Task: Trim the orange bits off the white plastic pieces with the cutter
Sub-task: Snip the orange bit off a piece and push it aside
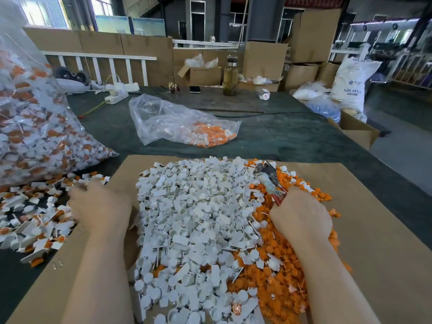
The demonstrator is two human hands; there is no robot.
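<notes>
R hand grips the cutter, fingers curled round its red handles; the metal head w/ taped middle sticks up and away from the grip, over the far edge of the heap. L hand lies knuckles-up at the cardboard's left edge, fingertips reaching into the loose untrimmed parts; fingers look bent but the tips are blurred, so can't tell if they pinch a piece or hold nothing.

Between the two hands: big pile of white pieces, trimmed, heaped on the cardboard. Under and just right of the R grip, running back toward the person: orange bits, touching and partly mixed w/ the white pile. A few white pieces sit on top of the orange.

Left of the L grip, the untrimmed parts are white w/ orange still on, spread on the dark green tabletop and spilling from a big clear bag full of the same, further left and beyond that hand.

Beyond both grips, well apart: a second clear bag, mostly slack, w/ orange and white pieces at its near right end. Further still, at the tabletop's far side: a phone, a glass bottle of yellowish liquid, a white power strip. Far right of the R grip: a white sack marked ABS resin, cardboard boxes stacked behind.
</notes>
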